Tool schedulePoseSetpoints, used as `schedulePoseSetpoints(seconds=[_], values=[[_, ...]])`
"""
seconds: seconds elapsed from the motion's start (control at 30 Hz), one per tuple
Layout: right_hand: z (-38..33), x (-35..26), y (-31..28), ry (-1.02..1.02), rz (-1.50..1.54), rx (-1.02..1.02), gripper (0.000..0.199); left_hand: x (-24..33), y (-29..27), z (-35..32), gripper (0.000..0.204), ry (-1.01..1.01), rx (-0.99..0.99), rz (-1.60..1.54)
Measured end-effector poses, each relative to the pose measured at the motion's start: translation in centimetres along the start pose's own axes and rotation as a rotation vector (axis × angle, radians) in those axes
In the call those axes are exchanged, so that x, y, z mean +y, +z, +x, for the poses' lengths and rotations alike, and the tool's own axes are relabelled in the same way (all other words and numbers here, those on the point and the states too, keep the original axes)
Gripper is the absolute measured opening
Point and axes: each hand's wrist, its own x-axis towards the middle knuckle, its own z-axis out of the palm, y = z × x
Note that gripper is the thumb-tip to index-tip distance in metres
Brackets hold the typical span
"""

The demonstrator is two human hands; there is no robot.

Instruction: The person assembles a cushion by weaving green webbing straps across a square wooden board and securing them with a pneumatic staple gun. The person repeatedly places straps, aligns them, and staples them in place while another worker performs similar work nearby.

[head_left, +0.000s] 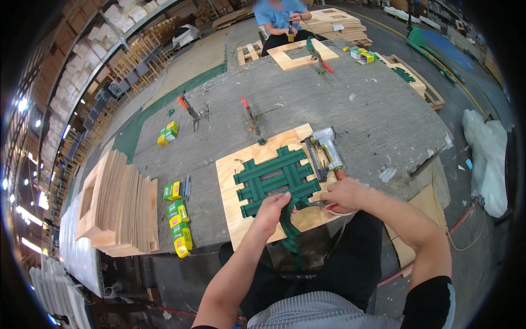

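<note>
My left hand (270,213) is closed on a loose green webbing strap (287,229), whose tail hangs over the near edge of a plywood frame (229,174). Other green straps (274,162) lie woven across the frame's opening. In my right hand (347,194) is a pair of scissors (331,207) with red handles, its blades pointing left toward the strap by my left fingers. Whether the blades touch the strap is too small to tell. A staple gun (327,147) rests at the frame's right edge, just beyond my right hand.
Stacked plywood frames (123,205) stand at the left, beside yellow-green boxes (178,219). Two red-handled toggle clamps (251,116) (189,112) are fixed farther back on the grey table (307,98). Across it, a person (279,19) in blue works at another frame (290,60).
</note>
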Motion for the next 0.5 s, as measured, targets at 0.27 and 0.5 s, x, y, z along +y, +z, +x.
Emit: schedulePoseSetpoints(seconds=[0.27, 0.5], values=[[-0.6, -0.3, 1.0, 0.044, 0.077, 0.042, 0.035, -1.4, 1.5, -3.3, 0.028, 0.071, -0.079, 0.114], [-2.9, -1.9, 1.5, 0.503, 0.280, 0.374, 0.038, -4.8, -1.5, -9.6, 0.026, 0.144, 0.051, -0.209]])
